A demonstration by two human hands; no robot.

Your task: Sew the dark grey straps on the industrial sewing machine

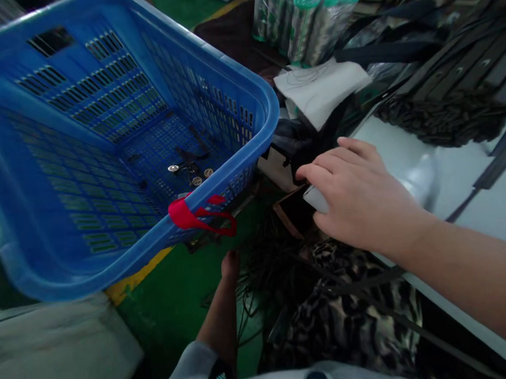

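My right hand lies over the near left corner of a white table, its fingers bent round the edge and the thumb lower down. A bit of white surface shows between thumb and fingers. Low in the middle, my left hand hangs just below a large blue plastic basket; its fingers are lost in the dark and blur. A red strap is tied round the basket's rim. Inside the basket lie a few dark strips and small round metal-looking pieces.
Bundled dark straps lie on the table. Behind stand plastic-wrapped spools with green ends, beside a white sheet. Dark cords hang between table and basket. A pale wrapped bundle sits at lower left on the green floor.
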